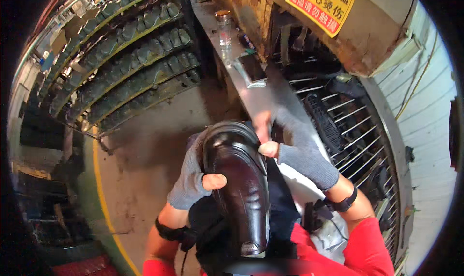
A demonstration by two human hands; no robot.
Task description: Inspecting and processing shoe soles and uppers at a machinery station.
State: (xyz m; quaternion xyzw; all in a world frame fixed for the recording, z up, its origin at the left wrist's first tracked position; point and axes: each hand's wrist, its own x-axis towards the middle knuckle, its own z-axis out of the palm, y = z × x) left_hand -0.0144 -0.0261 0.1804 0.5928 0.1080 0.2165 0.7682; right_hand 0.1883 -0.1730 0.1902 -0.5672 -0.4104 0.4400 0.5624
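A glossy dark brown leather shoe is in front of my body, its wide rounded end away from me. The narrower end, with a small light patch, points back toward me. My left hand, in a grey fingerless glove, grips the shoe's left side. Its bare thumb lies on the leather, and the other fingers are hidden behind the shoe. My right hand, in a matching glove, is at the far right edge of the shoe. Its thumb tip is close against the rim. Its other fingers are smeared by motion, so whether it holds anything is unclear.
A narrow metal ledge runs along my right, with a bottle and a dark flat object on it. Beside it, metal bars carry a dark sole-shaped piece. A rack of several shoe-like shapes stands far left.
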